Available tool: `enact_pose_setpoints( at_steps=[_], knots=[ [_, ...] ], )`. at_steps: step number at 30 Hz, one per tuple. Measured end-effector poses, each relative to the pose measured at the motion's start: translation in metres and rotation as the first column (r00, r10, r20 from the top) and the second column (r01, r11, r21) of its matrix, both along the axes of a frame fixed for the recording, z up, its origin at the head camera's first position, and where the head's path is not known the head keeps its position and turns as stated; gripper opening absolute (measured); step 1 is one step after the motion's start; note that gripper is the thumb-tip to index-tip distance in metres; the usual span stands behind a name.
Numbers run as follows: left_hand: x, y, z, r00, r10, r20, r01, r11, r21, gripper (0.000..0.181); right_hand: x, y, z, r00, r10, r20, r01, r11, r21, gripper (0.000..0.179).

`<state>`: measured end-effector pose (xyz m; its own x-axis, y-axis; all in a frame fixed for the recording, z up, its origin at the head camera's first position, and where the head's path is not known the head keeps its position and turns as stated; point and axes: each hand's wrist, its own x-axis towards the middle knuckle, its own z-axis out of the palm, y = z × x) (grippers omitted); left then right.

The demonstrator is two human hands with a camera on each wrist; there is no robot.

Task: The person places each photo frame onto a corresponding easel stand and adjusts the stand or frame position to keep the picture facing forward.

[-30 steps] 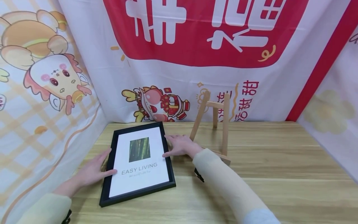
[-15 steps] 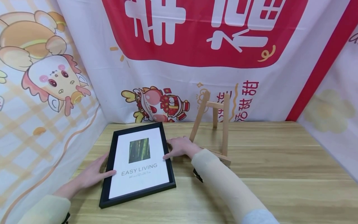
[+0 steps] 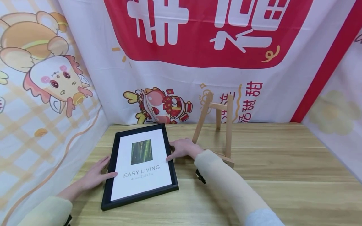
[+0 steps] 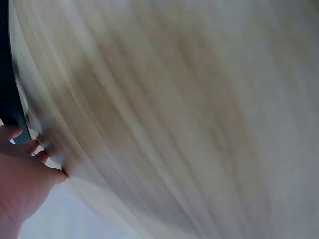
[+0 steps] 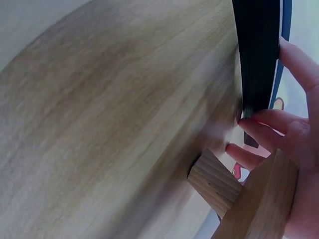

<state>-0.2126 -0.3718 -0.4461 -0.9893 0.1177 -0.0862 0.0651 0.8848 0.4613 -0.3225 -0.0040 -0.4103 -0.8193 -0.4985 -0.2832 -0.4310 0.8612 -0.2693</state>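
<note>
The frame (image 3: 140, 168) lies face up on the left part of the table (image 3: 271, 157), turned slightly askew to the far edge, with the lettering on its face legible from the near side. The left hand (image 3: 94, 175) is set at the left edge: the thumb lies over the black border and the fingers bear against the outer side, in what appears to be a light pinch. The right hand (image 3: 183, 148) takes the opposite edge in the same way, thumb on the border, fingers bent in at the side and close to the underside; whether any fingertip reaches beneath cannot be told. Placing the hands on facing long sides presumably balances the load and leaves most of the face untouched. The easel (image 3: 228, 131) stands upright to the right of the frame, its legs spread, probably for stability. The right hand passes in front of its left leg; the right wrist view shows its wood just beside the hand, but contact cannot be confirmed. The cloth (image 3: 169, 73) hangs behind the table, apparently serving only as a backdrop.
</note>
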Motion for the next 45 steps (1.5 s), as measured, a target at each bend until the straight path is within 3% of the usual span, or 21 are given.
enact_pose_setpoints(
  at_steps=[11, 16, 22, 27, 32, 34, 37, 41, 45],
  knots=[
    [0.000, 0.002, -0.001, 1.000, 0.006, 0.019, -0.008, 0.995, 0.098, 0.102, -0.001, 0.000, -0.002, 1.000, 0.001, 0.011, -0.001, 1.000, -0.008, 0.093],
    [0.001, 0.003, 0.003, 0.998, 0.025, 0.049, -0.035, 0.976, 0.217, 0.100, -0.002, 0.000, -0.002, 1.000, -0.002, 0.012, 0.003, 0.999, -0.033, 0.092],
    [0.001, 0.006, 0.012, 0.997, 0.058, 0.043, -0.070, 0.937, 0.343, 0.096, -0.003, 0.002, 0.000, 1.000, -0.003, 0.023, 0.005, 0.996, -0.083, 0.092],
    [0.001, 0.006, 0.016, 0.996, 0.070, 0.057, -0.088, 0.871, 0.484, 0.094, -0.003, 0.003, 0.001, 0.999, 0.003, 0.045, 0.003, 0.991, -0.136, 0.092],
    [0.005, 0.011, 0.023, 0.995, 0.088, 0.050, -0.101, 0.803, 0.588, 0.094, -0.005, 0.004, 0.000, 0.999, 0.043, 0.015, -0.039, 0.978, -0.205, 0.087],
    [0.007, 0.013, 0.027, 0.995, 0.095, 0.034, -0.096, 0.783, 0.614, 0.093, -0.005, 0.005, 0.000, 0.999, 0.036, 0.002, -0.035, 0.971, -0.238, 0.086],
    [0.010, 0.017, 0.033, 0.995, 0.097, -0.007, -0.070, 0.773, 0.631, 0.092, -0.005, 0.007, 0.002, 1.000, 0.002, 0.009, 0.001, 0.951, -0.310, 0.086],
    [0.010, 0.019, 0.041, 0.993, 0.089, -0.072, -0.024, 0.779, 0.626, 0.092, -0.003, 0.010, 0.004, 0.998, -0.008, 0.055, 0.032, 0.890, -0.455, 0.085],
    [0.008, 0.021, 0.046, 0.990, 0.086, -0.108, 0.006, 0.755, 0.655, 0.093, -0.003, 0.012, 0.005, 0.995, 0.003, 0.104, 0.055, 0.835, -0.547, 0.083]
  ],
)
